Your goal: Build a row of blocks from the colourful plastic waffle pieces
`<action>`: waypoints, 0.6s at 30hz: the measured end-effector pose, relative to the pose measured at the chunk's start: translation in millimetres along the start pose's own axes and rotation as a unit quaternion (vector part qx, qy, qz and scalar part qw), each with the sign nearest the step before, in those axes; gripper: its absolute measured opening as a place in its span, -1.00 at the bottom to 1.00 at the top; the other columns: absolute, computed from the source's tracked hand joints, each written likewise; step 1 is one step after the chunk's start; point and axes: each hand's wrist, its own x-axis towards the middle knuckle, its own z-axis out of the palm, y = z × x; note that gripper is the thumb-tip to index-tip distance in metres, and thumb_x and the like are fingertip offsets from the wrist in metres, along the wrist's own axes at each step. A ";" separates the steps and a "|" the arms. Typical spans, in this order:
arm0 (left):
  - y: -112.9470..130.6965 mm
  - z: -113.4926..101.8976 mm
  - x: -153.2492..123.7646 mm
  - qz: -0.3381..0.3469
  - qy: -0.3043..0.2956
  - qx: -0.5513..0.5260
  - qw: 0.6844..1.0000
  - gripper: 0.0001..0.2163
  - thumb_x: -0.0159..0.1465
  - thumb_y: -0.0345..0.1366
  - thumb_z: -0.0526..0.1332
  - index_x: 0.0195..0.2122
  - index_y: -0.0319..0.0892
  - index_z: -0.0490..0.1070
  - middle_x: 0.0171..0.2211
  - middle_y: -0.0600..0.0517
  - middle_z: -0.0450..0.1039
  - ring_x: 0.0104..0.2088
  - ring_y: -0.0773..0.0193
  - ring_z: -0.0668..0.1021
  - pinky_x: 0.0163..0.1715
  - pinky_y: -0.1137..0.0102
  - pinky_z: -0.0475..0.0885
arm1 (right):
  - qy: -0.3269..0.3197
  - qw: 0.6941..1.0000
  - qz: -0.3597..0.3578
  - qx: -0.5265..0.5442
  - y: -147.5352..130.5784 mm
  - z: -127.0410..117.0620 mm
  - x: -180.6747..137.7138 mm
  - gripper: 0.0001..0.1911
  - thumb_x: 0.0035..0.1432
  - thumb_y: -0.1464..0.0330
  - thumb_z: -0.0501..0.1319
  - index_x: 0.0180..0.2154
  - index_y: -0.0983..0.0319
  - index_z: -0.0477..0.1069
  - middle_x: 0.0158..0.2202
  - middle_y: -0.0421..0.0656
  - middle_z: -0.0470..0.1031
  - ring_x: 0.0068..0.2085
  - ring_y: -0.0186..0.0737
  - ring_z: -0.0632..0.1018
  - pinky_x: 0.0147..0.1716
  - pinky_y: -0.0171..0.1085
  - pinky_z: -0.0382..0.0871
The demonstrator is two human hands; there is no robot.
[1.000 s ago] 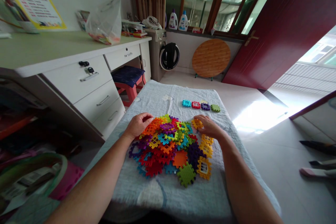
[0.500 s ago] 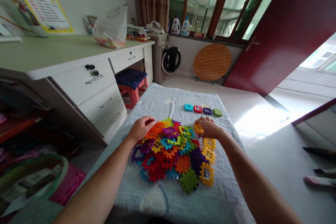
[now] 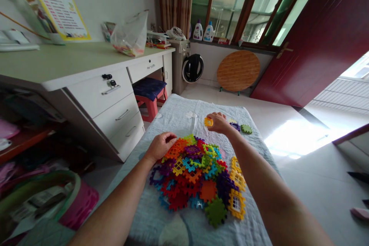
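Note:
A heap of coloured plastic interlocking tiles (image 3: 198, 173) lies on a light blue cloth-covered table (image 3: 175, 117). My left hand (image 3: 160, 146) rests curled on the heap's left edge, touching orange tiles. My right hand (image 3: 218, 122) is stretched out beyond the heap and pinches a yellow tile (image 3: 208, 122). It hovers over the left end of a short row of tiles at the far side. Of that row only a purple tile (image 3: 235, 126) and a green tile (image 3: 246, 128) show; the others are hidden behind my hand.
A white desk with drawers (image 3: 100, 88) stands on the left, a pink stool (image 3: 151, 96) under it and a plastic bag (image 3: 130, 36) on top. A round wooden tabletop (image 3: 238, 71) leans on the far wall beside a red door (image 3: 317, 34). A basket (image 3: 43, 200) sits low left.
My right hand lifted a yellow tile off the heap's far edge and carried it forward over the row of tiles. The left hand stayed on the heap. The view tilted slightly.

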 end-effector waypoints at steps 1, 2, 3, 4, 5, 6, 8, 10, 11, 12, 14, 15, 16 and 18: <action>-0.1 -0.1 -0.3 -0.002 0.000 -0.001 1.000 -0.80 0.22 -0.16 0.17 -0.28 -0.15 0.50 -0.30 0.02 0.57 -0.27 0.22 0.57 -0.19 0.37 0.43 | -0.003 1.000 0.003 -0.001 -3.5 2.2 9.4 -0.43 -0.08 0.21 0.26 0.03 0.17 0.38 -0.04 -0.05 0.43 -0.03 0.05 0.32 -0.09 -0.10 0.09; -0.2 -0.1 -0.6 -0.003 0.001 -0.003 1.000 -0.80 0.22 -0.16 0.17 -0.28 -0.15 0.50 -0.30 0.02 0.57 -0.27 0.22 0.57 -0.19 0.37 0.43 | -0.008 1.000 0.007 -0.003 -6.6 4.4 17.7 -0.42 -0.08 0.21 0.27 0.04 0.17 0.37 -0.03 -0.04 0.43 -0.02 0.06 0.31 -0.08 -0.09 0.09; -0.3 -0.1 -0.8 -0.004 0.001 -0.004 1.000 -0.80 0.22 -0.17 0.17 -0.28 -0.15 0.50 -0.30 0.02 0.57 -0.27 0.22 0.57 -0.20 0.38 0.43 | -0.014 1.000 0.010 -0.006 -9.2 6.6 24.8 -0.41 -0.08 0.20 0.27 0.04 0.16 0.36 -0.01 -0.04 0.42 -0.01 0.07 0.31 -0.07 -0.08 0.09; -0.3 -0.1 -0.9 -0.005 0.001 -0.006 1.000 -0.80 0.22 -0.17 0.17 -0.28 -0.15 0.50 -0.30 0.02 0.57 -0.27 0.22 0.57 -0.20 0.38 0.43 | -0.019 1.000 0.013 -0.009 -11.3 8.9 30.9 -0.41 -0.08 0.20 0.27 0.05 0.16 0.36 0.00 -0.03 0.42 0.00 0.08 0.30 -0.05 -0.06 0.09; -0.3 -0.1 -0.9 -0.006 0.002 -0.007 1.000 -0.80 0.22 -0.17 0.17 -0.28 -0.15 0.50 -0.30 0.02 0.57 -0.26 0.23 0.57 -0.19 0.38 0.43 | -0.025 1.000 0.014 -0.012 -12.9 11.2 36.0 -0.40 -0.08 0.19 0.28 0.05 0.16 0.35 0.01 -0.02 0.42 0.01 0.09 0.30 -0.03 -0.04 0.09; -0.2 -0.1 -0.9 -0.006 0.003 -0.006 1.000 -0.80 0.22 -0.18 0.17 -0.27 -0.15 0.51 -0.30 0.02 0.57 -0.26 0.23 0.57 -0.19 0.38 0.43 | -0.032 0.999 0.015 -0.015 -14.1 13.4 40.2 -0.40 -0.07 0.18 0.28 0.05 0.16 0.35 0.01 -0.02 0.42 0.02 0.10 0.30 -0.02 -0.02 0.08; 0.1 -0.1 -0.7 -0.006 0.003 -0.004 1.000 -0.81 0.22 -0.18 0.17 -0.28 -0.14 0.51 -0.29 0.03 0.57 -0.26 0.23 0.57 -0.19 0.39 0.43 | -0.054 0.998 0.017 -0.020 -15.2 17.5 46.4 -0.42 -0.08 0.18 0.30 0.03 0.16 0.38 0.01 0.00 0.43 0.04 0.13 0.30 -0.01 0.03 0.09; 0.3 -0.3 -0.4 -0.003 0.001 -0.001 1.000 -0.82 0.22 -0.19 0.17 -0.28 -0.14 0.51 -0.30 0.03 0.57 -0.27 0.24 0.57 -0.20 0.39 0.43 | -0.079 0.996 0.018 -0.021 -14.2 19.8 50.7 -0.45 -0.10 0.18 0.33 -0.01 0.15 0.42 0.01 0.01 0.43 0.04 0.17 0.32 -0.03 0.03 0.13; 0.4 -0.4 -0.3 -0.002 0.000 -0.001 1.000 -0.82 0.22 -0.19 0.17 -0.28 -0.14 0.50 -0.30 0.03 0.57 -0.27 0.24 0.57 -0.20 0.40 0.43 | -0.090 0.996 0.016 -0.020 -12.6 19.7 52.5 -0.45 -0.12 0.18 0.34 -0.02 0.15 0.43 0.01 0.00 0.44 0.04 0.17 0.33 -0.04 0.01 0.16; 0.5 -0.5 -0.2 -0.002 0.000 0.000 1.000 -0.82 0.22 -0.19 0.17 -0.28 -0.14 0.50 -0.30 0.04 0.57 -0.27 0.24 0.57 -0.20 0.40 0.43 | -0.099 0.995 0.012 -0.016 -10.4 18.8 54.1 -0.43 -0.13 0.18 0.35 -0.02 0.15 0.43 0.02 -0.01 0.44 0.03 0.16 0.34 -0.06 -0.02 0.19; 0.6 -0.5 0.0 -0.003 0.000 0.000 1.000 -0.82 0.22 -0.19 0.18 -0.28 -0.14 0.51 -0.29 0.04 0.57 -0.27 0.24 0.57 -0.20 0.40 0.43 | -0.106 0.994 0.004 -0.003 -3.7 14.2 57.3 -0.40 -0.10 0.16 0.34 0.03 0.14 0.40 0.04 -0.05 0.44 0.01 0.10 0.38 -0.08 -0.10 0.23; 0.8 -0.5 0.1 -0.004 0.000 0.000 1.000 -0.82 0.22 -0.19 0.18 -0.28 -0.14 0.51 -0.29 0.04 0.57 -0.26 0.24 0.57 -0.20 0.40 0.43 | -0.106 0.994 0.001 0.004 0.2 11.0 58.7 -0.39 -0.06 0.15 0.32 0.06 0.14 0.37 0.05 -0.07 0.44 0.00 0.06 0.40 -0.09 -0.13 0.24; 1.0 -0.4 0.2 -0.005 0.000 -0.001 1.000 -0.82 0.22 -0.19 0.19 -0.28 -0.14 0.51 -0.29 0.04 0.57 -0.26 0.24 0.57 -0.20 0.40 0.43 | -0.103 0.995 -0.001 0.010 4.2 7.6 59.9 -0.40 -0.01 0.16 0.29 0.09 0.15 0.35 0.05 -0.08 0.44 -0.01 0.02 0.41 -0.10 -0.17 0.25; 1.5 -0.3 0.1 -0.006 -0.002 -0.002 1.000 -0.82 0.22 -0.18 0.19 -0.28 -0.14 0.51 -0.29 0.04 0.57 -0.27 0.24 0.57 -0.20 0.40 0.43 | -0.096 0.995 -0.004 0.016 10.8 2.2 61.4 -0.43 0.07 0.18 0.23 0.12 0.17 0.32 0.07 -0.09 0.43 -0.01 -0.03 0.42 -0.10 -0.21 0.25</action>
